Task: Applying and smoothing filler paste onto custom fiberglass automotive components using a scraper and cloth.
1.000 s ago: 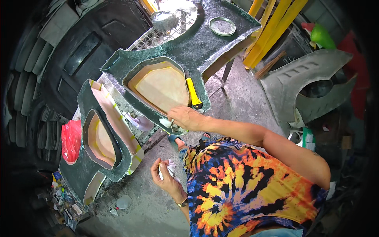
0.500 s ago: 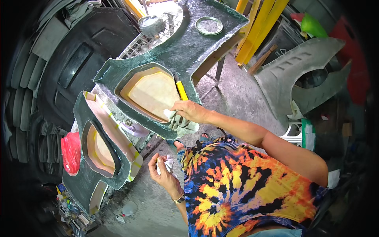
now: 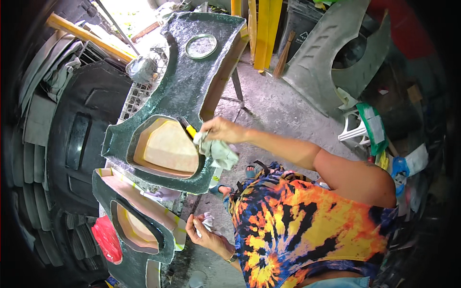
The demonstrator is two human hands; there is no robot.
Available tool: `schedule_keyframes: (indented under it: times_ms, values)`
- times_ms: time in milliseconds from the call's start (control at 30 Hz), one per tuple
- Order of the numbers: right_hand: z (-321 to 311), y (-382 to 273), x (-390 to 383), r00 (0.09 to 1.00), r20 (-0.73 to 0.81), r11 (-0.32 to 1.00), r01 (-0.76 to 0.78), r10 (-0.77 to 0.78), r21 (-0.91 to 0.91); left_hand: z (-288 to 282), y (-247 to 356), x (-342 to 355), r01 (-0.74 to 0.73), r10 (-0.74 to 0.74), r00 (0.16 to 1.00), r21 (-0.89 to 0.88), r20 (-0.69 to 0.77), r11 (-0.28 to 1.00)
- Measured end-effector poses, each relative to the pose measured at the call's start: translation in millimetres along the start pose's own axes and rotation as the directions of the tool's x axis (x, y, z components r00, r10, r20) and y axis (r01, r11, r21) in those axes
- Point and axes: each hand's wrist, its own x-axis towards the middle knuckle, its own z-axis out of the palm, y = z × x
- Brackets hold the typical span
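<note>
My right hand (image 3: 222, 129) is closed on a pale grey-green cloth (image 3: 220, 153), which hangs at the right edge of the larger dark green fiberglass mold (image 3: 165, 91). Just left of these fingers lies a yellow-and-black utility knife (image 3: 188, 128), on the rim of the mold's pale, rounded opening (image 3: 168, 146). Lower down, my left hand (image 3: 209, 240) has its fingers curled around a crumpled white cloth (image 3: 207, 221), apart from the molds. A smaller dark green mold (image 3: 165, 235) with its own opening sits nearer, to the left of this hand.
A round lid (image 3: 200, 46) lies on the larger mold's far part. Red plastic (image 3: 106, 238) rests by the smaller mold. Black panels (image 3: 79, 139) stand at left. A grey car fender (image 3: 312, 57) and yellow beams (image 3: 265, 38) are at the far right, with a white plastic chair (image 3: 353, 127) nearer.
The view has shifted, so the molds appear further left. My right hand with the cloth has come up beside the utility knife. My left hand keeps the white cloth.
</note>
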Motion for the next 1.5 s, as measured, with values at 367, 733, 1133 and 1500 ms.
schedule_keyframes:
  times_ms: [367,733,1133,1500]
  values:
    - [-130,-10,128,0.906,-0.219,0.771,0.159,-0.362,-0.616,-1,19,-25,-0.055,0.061,0.997,0.096,-0.054,0.994]
    - [42,3,86,0.959,-0.108,0.851,-0.178,0.263,0.493,21,51,-11,-0.070,0.069,0.998,0.117,0.011,0.991]
    - [103,67,145,0.705,-0.105,0.321,-0.180,0.701,0.930,35,80,47,0.041,-0.086,0.966,0.183,0.244,0.982]
    - [102,63,141,0.752,-0.126,0.316,-0.113,0.647,0.942,49,88,61,0.023,-0.098,0.944,0.234,0.315,0.972]
